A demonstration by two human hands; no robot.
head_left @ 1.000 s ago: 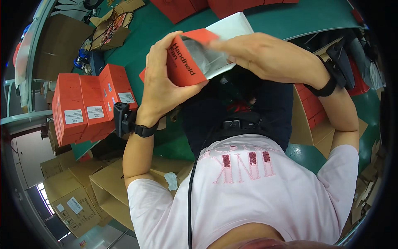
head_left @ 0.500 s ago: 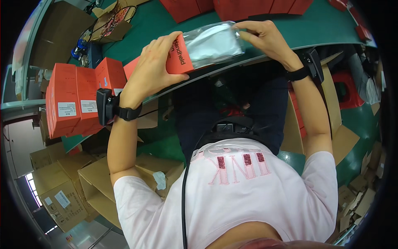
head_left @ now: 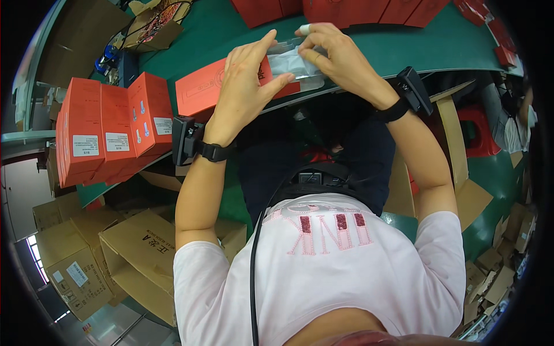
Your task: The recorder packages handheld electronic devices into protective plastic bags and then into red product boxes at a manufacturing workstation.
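A red box [head_left: 199, 86] lies along the table's near edge, its end toward the right open. My left hand [head_left: 245, 83] grips it from above, fingers over the top and thumb stretched along its right end. Partly inside that end is a clear plastic bag [head_left: 291, 62] with something white in it. My right hand [head_left: 334, 57] has its fingers bent and closed at the bag's outer end, with a white wrap on one fingertip. What the white content is, I cannot make out.
Several red boxes [head_left: 86, 130] stand at the left table edge, and more red boxes [head_left: 369, 11] line the back. An open carton [head_left: 156, 26] with cords sits at the far left. Large cartons [head_left: 138, 248] stand below at the left; a red stool [head_left: 482, 132] is at the right.
My right hand has moved left with the bag, and less of the bag shows outside the box. My left hand has shifted right, and more of the red box shows.
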